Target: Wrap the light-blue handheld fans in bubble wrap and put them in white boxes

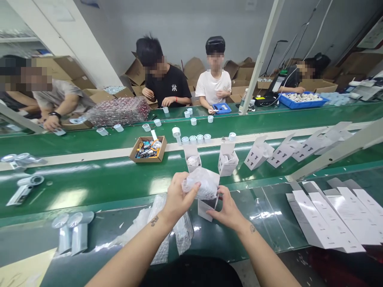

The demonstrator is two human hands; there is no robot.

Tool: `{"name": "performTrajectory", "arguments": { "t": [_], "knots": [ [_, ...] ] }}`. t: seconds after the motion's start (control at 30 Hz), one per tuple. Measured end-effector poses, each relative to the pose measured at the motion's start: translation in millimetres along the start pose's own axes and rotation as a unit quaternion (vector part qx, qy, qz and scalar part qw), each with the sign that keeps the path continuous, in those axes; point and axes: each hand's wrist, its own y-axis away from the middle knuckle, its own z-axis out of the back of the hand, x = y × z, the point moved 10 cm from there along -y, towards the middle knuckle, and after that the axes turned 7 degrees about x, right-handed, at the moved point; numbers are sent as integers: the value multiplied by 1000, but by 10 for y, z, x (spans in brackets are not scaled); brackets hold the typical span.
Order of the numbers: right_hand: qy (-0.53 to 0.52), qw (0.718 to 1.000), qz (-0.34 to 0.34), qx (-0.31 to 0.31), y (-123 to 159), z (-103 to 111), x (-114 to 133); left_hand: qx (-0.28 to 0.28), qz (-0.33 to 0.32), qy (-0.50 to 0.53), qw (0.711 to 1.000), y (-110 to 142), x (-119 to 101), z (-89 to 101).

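Observation:
My left hand [180, 194] is closed around a bubble-wrapped bundle [202, 184]; what is inside the wrap cannot be made out. The bundle is tilted over the mouth of a small white box [206, 212]. Gripping that box at its right side is my right hand [226, 209], thumb at the front and fingers behind. Bubble wrap bags [183, 235] lie on the bench below my left wrist. Just beyond my hands, two upright white boxes with raised flaps, a left one [193, 160] and a right one [228, 162], each hold something wrapped.
Flat white cartons [332, 217] are stacked at the right. Grey handheld devices [73, 231] lie at the left. A cardboard tray [148, 149] of small parts sits on the green conveyor [98, 175]. More filled boxes [259, 153] stand along it. Several people work across the line. A slanted post [338, 153] crosses at right.

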Motion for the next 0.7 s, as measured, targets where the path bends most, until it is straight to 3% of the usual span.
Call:
{"name": "performTrajectory", "arguments": {
  "t": [0.03,0.1,0.2,0.27,0.4,0.5,0.6,0.7],
  "knots": [
    [-3,1000,-19,-11,6,1,-64,18,-13,-50,999,14,-26,-93],
    [-7,999,-39,-28,35,14,-161,128,-23,-159,979,57,-87,-370],
    [1,1000,-27,-16,90,-4,-171,342,-2,-302,890,190,-150,-693],
    [6,1000,-4,9,123,-41,-100,416,5,-352,838,185,-250,-733],
    [-5,999,10,49,146,-95,9,479,-26,-367,797,-30,-474,-898],
    [-9,997,14,71,138,-147,43,509,-28,-366,778,-76,-461,-1145],
    [-25,998,27,41,152,-127,47,518,-19,-375,769,84,-359,-1285],
    [-60,998,22,9,207,-117,18,488,-56,-370,788,349,-311,-1257]
  ]
}}
